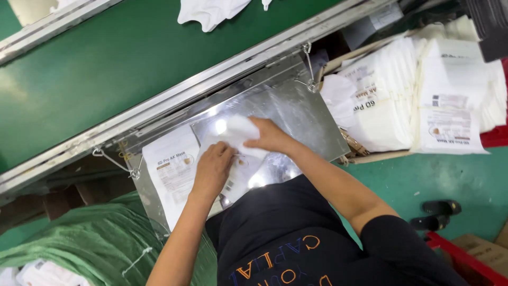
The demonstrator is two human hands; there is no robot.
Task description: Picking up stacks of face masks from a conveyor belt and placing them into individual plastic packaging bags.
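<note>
In the head view, at the centre of the frame, the right hand pinched a folded white mask between thumb and fingers over the shiny metal shelf. Just below and left of it, the left hand lay with its fingers curled down on a flat white pouch, pinning it to the shelf; whether those fingers had the pouch mouth open could not be made out, since the hand covered it. Done well, the step seemingly called for holding the pouch flat and feeding the mask in edge first. Another printed pouch lay at the shelf's left end. At the upper right, a cardboard box held tightly stacked white pouches. At the lower left, a green sack held white pieces, hard to identify.
</note>
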